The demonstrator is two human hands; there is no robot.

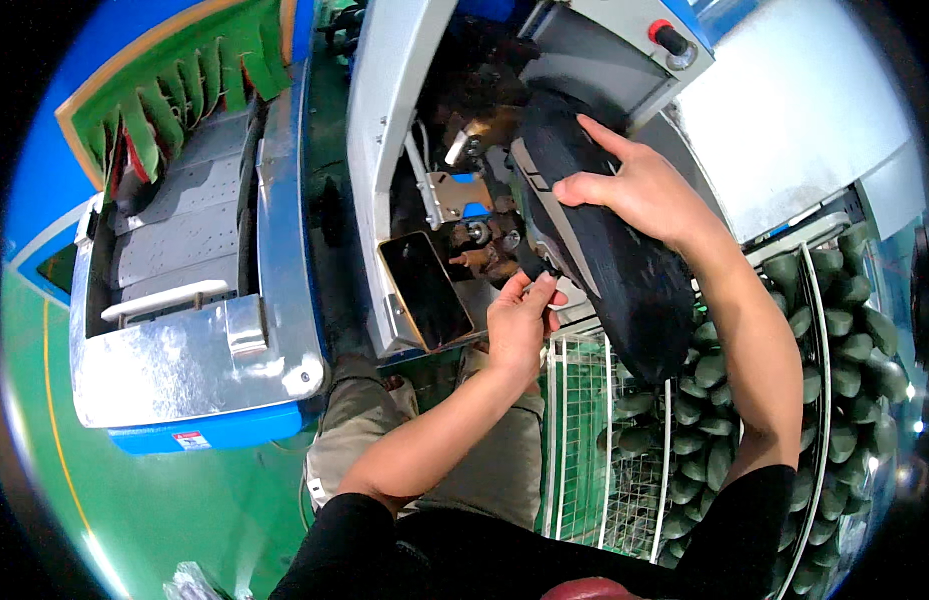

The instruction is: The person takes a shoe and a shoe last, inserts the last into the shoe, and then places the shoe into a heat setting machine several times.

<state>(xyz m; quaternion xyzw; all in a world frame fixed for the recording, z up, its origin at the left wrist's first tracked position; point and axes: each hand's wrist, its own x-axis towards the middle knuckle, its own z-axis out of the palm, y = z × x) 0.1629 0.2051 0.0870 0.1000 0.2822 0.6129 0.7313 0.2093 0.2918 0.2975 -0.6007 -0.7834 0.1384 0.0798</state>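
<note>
A long black shoe upper [640, 285] with grey stripes along its side lies slantwise at the front of a grey machine [373, 180]. My right hand [645, 190] grips it from above, with thumb and forefinger spread across the black surface. At the shoe's near-left edge, my left hand [520, 325] pinches a small black strip [533, 264] between thumb and fingers. Where the strip joins the shoe cannot be made out. Metal fittings and a worn mechanism [480, 235] sit just beyond my left hand. The shoe hides part of the machine behind it.
A phone [425, 290] leans at the machine's front edge. A red-topped button [671, 38] sits at the upper right. Wire racks [585, 430] hold several dark green shoe lasts [720, 420] below right. A conveyor machine [190, 220] with green curtain strips [200, 90] stands left.
</note>
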